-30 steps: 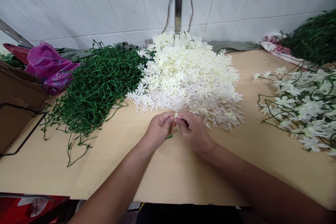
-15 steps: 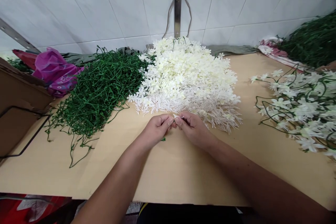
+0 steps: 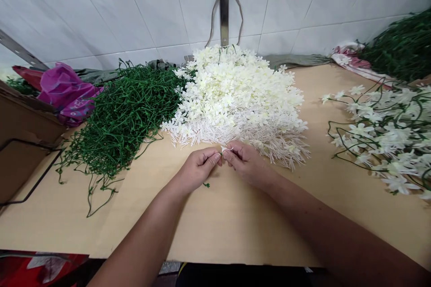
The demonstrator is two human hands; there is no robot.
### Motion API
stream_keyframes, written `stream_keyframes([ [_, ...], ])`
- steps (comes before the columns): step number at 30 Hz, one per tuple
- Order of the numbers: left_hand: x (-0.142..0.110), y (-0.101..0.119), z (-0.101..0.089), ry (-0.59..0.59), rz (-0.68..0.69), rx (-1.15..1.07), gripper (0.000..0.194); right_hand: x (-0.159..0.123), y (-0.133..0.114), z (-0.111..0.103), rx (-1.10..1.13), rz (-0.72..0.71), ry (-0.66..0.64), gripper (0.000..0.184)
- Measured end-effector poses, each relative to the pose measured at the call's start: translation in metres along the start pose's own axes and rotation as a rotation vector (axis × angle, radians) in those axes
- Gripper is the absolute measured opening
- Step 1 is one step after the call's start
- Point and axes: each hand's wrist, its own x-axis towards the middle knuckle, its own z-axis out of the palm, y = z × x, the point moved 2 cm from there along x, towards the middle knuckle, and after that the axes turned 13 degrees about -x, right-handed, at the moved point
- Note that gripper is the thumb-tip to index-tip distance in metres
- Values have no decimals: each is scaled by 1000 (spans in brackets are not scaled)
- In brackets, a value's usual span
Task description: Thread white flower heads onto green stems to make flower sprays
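Note:
My left hand (image 3: 201, 168) pinches a thin green plastic stem, whose tip (image 3: 206, 185) pokes out below my fingers. Against it, my right hand (image 3: 243, 161) is closed on a small white artificial flower (image 3: 226, 148), with a bit of white showing between the fingertips. The two hands meet just in front of a big heap of white flowers (image 3: 242, 85) with thin pale stalks facing me. To the left of them lies a tangled pile of green stems (image 3: 129, 116). My fingers hide most of the joint between stem and flower.
White flowers on green stems (image 3: 393, 134) lie at the right. More green stems (image 3: 404, 49) are heaped at the back right. A purple plastic bag (image 3: 65, 92) and a cardboard box (image 3: 27, 130) stand at the left. A metal bracket (image 3: 224, 13) is on the tiled wall.
The view has shifted slightly. My hands stay together at the same spot, and the stem's tip below my left hand hangs a little lower and further left.

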Motion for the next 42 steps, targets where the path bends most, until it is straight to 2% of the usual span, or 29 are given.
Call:
stream_keyframes([
  [5, 1, -4, 4, 10, 1, -60, 33, -2, 2, 5, -72, -15, 49, 19],
  [11, 0, -4, 4, -73, -34, -124, 34, -4, -6, 8, -7, -8, 31, 22],
  [17, 2, -4, 5, 2, 47, -190, 32, -3, -12, 7, 44, 29, 163, 23],
  [23, 2, -8, 12, 36, -35, -198, 35, -4, -9, 10, -71, 51, 223, 24],
  [28, -1, -12, 12, 24, -47, -167, 35, -5, -9, 12, -80, 37, 166, 24],
  [35, -2, -5, 7, -57, 1, -148, 32, 0, -8, -1, 152, 70, -94, 27],
  [39, 1, -3, 6, -41, 23, -157, 33, 0, -6, -3, 193, 99, -111, 31],
  [42, 1, -2, 5, -38, 9, -152, 33, -1, 1, -1, 271, 110, -70, 19],
])
